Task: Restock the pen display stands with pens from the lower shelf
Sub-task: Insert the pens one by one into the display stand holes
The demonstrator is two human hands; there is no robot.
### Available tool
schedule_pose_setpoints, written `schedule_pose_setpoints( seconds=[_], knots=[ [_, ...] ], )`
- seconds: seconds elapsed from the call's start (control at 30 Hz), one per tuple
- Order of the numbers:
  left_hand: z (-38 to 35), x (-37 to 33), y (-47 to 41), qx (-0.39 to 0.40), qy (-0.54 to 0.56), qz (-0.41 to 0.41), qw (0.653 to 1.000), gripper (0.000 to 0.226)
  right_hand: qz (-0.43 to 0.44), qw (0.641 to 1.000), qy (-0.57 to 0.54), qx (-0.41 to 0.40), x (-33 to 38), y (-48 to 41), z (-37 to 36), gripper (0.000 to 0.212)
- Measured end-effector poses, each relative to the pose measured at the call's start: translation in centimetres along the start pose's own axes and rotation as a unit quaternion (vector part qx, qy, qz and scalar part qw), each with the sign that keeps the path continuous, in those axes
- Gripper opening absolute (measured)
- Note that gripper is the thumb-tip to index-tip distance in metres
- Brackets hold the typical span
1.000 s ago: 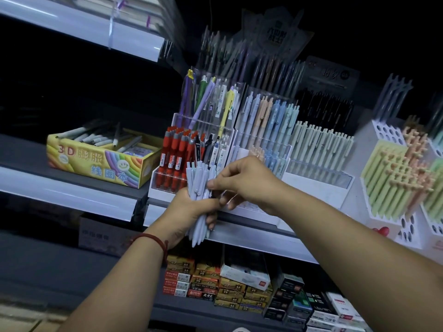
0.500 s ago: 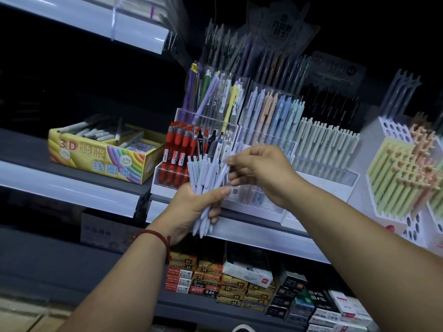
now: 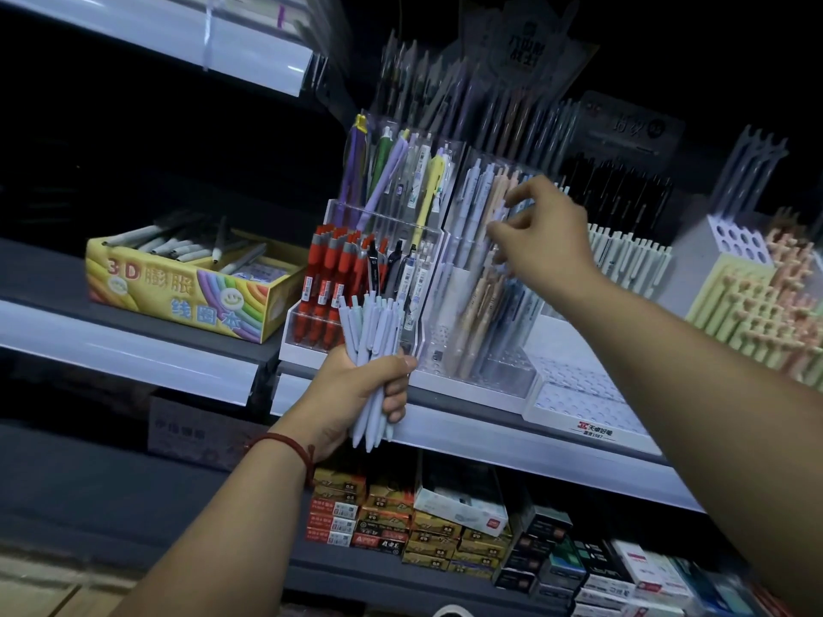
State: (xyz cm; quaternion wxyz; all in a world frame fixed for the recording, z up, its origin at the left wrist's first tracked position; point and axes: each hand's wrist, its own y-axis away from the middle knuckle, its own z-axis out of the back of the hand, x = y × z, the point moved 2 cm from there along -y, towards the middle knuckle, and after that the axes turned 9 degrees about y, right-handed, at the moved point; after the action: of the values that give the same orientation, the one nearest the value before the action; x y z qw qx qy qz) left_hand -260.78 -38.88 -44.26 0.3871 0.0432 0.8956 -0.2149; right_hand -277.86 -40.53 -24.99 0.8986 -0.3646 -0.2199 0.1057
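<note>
Left hand (image 3: 356, 394) is wrapped tight round a bundle (image 3: 372, 345) of pale blue pens, fingers curled fully closed, caps up, tips poking out below the fist. It sits low centre, right in front of the clear stand (image 3: 445, 331).

Right hand (image 3: 541, 242) is up at about one o'clock from the bundle, at the stand's upper tier of pastel pens (image 3: 478, 202). Thumb and forefinger are pinched near together, the other fingers loosely spread. Something slim may be between them, but the blur means I cannot tell whether a pen is actually held.

So this looks like the feeding step: one pen at a time going into a slot of the stand, stock held in reserve. Next move, I'd judge, calls for a pen lined up upright over a free hole, dropped clean between neighbours without knocking them, then back to the bundle for another.

Readable print: the yellow box (image 3: 191, 296) at nine o'clock says "3D", followed by Chinese characters. The white tray (image 3: 592, 407) at four o'clock carries a red logo and small Chinese text with "1987". A dark sign (image 3: 523, 51) at twelve o'clock has characters too dim to read. The boxes (image 3: 356, 514) on the lower shelf at six o'clock show "0.5".
</note>
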Motion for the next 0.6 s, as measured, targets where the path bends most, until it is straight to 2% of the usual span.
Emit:
schedule_pose_setpoints(
  seconds=[0.17, 0.43, 0.6],
  knots=[
    [0.2, 0.1, -0.2, 0.007, -0.01, -0.003, 1.0, 0.018, 0.022, 0.997, 0.077, 0.024, -0.4, 0.3, -2.6, 0.018],
    [0.4, 0.1, -0.2, 0.012, -0.014, -0.005, 1.0, 0.021, 0.003, 0.996, 0.089, -0.001, -0.3, -0.3, -3.6, 0.013],
    [0.4, 0.1, -0.1, 0.015, -0.019, -0.007, 1.0, 0.021, 0.031, 0.989, 0.14, 0.037, 0.0, 0.1, -4.4, 0.02]
  ],
)
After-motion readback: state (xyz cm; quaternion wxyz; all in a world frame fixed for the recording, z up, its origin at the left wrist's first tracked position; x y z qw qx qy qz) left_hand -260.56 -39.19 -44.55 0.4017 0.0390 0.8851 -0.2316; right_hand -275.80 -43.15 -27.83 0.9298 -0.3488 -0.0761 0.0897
